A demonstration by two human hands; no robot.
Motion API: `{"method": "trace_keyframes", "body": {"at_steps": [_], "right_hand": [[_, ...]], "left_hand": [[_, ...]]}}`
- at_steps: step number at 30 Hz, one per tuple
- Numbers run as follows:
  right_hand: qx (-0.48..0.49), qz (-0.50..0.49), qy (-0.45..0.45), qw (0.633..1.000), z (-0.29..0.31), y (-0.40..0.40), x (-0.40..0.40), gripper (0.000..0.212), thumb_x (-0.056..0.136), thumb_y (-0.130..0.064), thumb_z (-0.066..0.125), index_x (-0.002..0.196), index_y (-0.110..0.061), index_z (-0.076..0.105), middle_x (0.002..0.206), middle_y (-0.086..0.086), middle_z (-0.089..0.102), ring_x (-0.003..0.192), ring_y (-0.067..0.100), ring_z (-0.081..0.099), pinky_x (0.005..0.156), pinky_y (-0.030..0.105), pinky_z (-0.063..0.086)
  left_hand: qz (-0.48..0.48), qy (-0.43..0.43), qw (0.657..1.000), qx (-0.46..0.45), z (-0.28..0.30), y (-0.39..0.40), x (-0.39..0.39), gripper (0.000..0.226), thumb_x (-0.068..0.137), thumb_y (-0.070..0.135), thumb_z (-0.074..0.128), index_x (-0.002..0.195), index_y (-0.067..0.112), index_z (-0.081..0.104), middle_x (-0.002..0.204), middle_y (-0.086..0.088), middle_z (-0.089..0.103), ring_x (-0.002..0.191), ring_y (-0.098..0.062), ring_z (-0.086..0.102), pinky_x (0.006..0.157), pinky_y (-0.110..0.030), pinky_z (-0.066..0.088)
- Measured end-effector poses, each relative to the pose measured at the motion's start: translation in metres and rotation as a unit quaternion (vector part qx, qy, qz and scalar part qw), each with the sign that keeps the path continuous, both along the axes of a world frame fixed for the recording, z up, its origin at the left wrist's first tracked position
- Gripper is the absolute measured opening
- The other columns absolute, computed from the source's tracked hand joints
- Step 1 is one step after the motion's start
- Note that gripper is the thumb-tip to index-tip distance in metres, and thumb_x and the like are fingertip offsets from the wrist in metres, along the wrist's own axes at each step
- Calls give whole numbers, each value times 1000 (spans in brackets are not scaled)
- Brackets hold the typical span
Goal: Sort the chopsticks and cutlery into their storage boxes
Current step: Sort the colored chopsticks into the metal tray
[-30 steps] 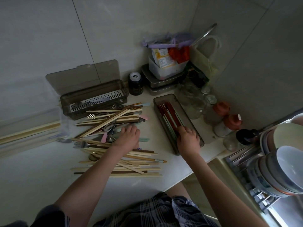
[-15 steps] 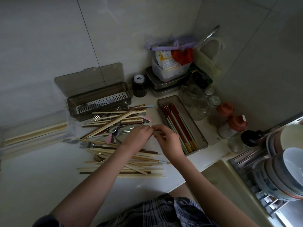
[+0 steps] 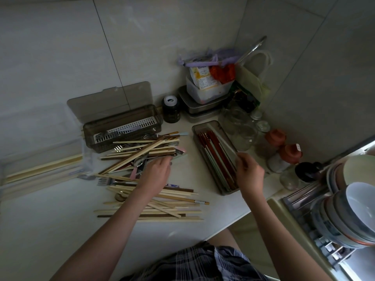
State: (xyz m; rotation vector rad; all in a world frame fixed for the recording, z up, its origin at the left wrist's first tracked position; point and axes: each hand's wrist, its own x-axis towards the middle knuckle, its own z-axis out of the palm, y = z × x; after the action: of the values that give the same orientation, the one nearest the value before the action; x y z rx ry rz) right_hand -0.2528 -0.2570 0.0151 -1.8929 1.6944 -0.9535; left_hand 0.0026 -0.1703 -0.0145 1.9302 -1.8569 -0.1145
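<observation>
A heap of wooden chopsticks [image 3: 154, 201] mixed with forks and spoons [image 3: 140, 161] covers the middle of the white counter. My left hand [image 3: 155, 175] lies on this heap with its fingers reaching onto the cutlery. My right hand [image 3: 248, 171] pinches a pale chopstick [image 3: 226, 143] and holds it over the narrow grey box [image 3: 205, 126], which contains red and pale green chopsticks [image 3: 217, 157]. Behind the heap stands a dark box [image 3: 150, 114] with a white slotted insert, its lid open, with a few forks inside.
A clear box [image 3: 40, 171] with pale chopsticks lies at the left. A black jar [image 3: 171, 110], stacked tins, glass jars [image 3: 241, 128] and two red-capped bottles [image 3: 284, 153] crowd the corner. A dish rack with bowls [image 3: 353, 209] stands at the right, past the counter's edge.
My right hand has swung from the heap, where it met my left hand, to the narrow grey box with a pale chopstick. My left hand has stayed on the heap.
</observation>
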Motion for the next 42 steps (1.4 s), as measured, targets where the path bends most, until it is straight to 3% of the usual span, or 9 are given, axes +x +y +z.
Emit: {"method": "trace_keyframes", "body": {"at_steps": [4, 8, 11, 15, 18, 21, 26, 31, 42], "right_hand": [[80, 2, 117, 990, -12, -2, -8, 35, 92, -3, 45, 119, -13, 65, 75, 9, 64, 64, 24, 57, 56, 31, 43], [206, 81, 263, 939, -20, -4, 2, 48, 90, 4, 40, 128, -19, 59, 98, 10, 68, 80, 26, 64, 67, 32, 51], [211, 56, 218, 951, -15, -5, 7, 42, 90, 5, 41, 122, -13, 64, 105, 12, 67, 84, 27, 64, 73, 34, 53], [55, 81, 67, 993, 6, 5, 29, 33, 94, -7, 47, 122, -12, 63, 115, 9, 65, 92, 27, 63, 77, 28, 48], [-26, 264, 99, 959, 14, 11, 52, 31, 94, -19, 53, 124, -19, 61, 120, 0, 65, 109, 17, 58, 94, 30, 46], [7, 338, 111, 934, 8, 18, 60, 27, 95, -17, 52, 117, -21, 66, 105, 3, 70, 94, 20, 63, 79, 36, 51], [41, 224, 144, 963, -1, 13, 36, 35, 94, -8, 48, 122, -23, 64, 115, 3, 66, 101, 23, 61, 82, 36, 51], [111, 50, 138, 983, -3, -2, 9, 46, 91, 1, 47, 122, -29, 65, 78, 6, 68, 51, 19, 51, 50, 33, 44], [215, 63, 279, 934, -19, -2, 10, 49, 93, -1, 40, 130, -28, 57, 92, 5, 65, 67, 22, 63, 60, 34, 55]], "left_hand": [[3, -16, 999, 29, -4, 1, -3, 37, 88, 3, 53, 124, 9, 48, 111, -11, 62, 103, -25, 58, 88, -36, 50], [2, -14, 1000, 25, 1, -3, -12, 20, 90, 8, 52, 110, 9, 52, 92, -9, 65, 82, -20, 61, 65, -24, 43], [-16, -21, 1000, -2, 7, -4, -14, 10, 90, 12, 55, 100, 10, 54, 85, -5, 63, 76, -16, 60, 63, -21, 38], [-53, -31, 997, -45, 14, -4, -21, 8, 84, 11, 64, 88, 11, 56, 78, -2, 62, 71, -17, 61, 63, -26, 47], [-78, -37, 993, -86, 19, -7, -33, 11, 81, 9, 67, 85, 9, 57, 75, -4, 62, 68, -19, 60, 64, -30, 47], [-78, -37, 992, -91, 23, -11, -39, 14, 80, 15, 69, 83, 11, 56, 74, -2, 62, 68, -19, 60, 64, -31, 44], [1, 0, 999, -52, 16, -3, -18, 21, 80, 12, 68, 97, 12, 55, 87, -3, 64, 82, -20, 63, 76, -34, 48], [125, 43, 984, 119, -1, 7, 15, 38, 89, 16, 55, 126, 14, 44, 115, -8, 61, 103, -23, 60, 83, -34, 49], [111, -38, 981, 155, -20, 4, 29, 25, 89, 16, 54, 114, 16, 57, 113, -4, 61, 105, -22, 56, 90, -35, 45]]}}
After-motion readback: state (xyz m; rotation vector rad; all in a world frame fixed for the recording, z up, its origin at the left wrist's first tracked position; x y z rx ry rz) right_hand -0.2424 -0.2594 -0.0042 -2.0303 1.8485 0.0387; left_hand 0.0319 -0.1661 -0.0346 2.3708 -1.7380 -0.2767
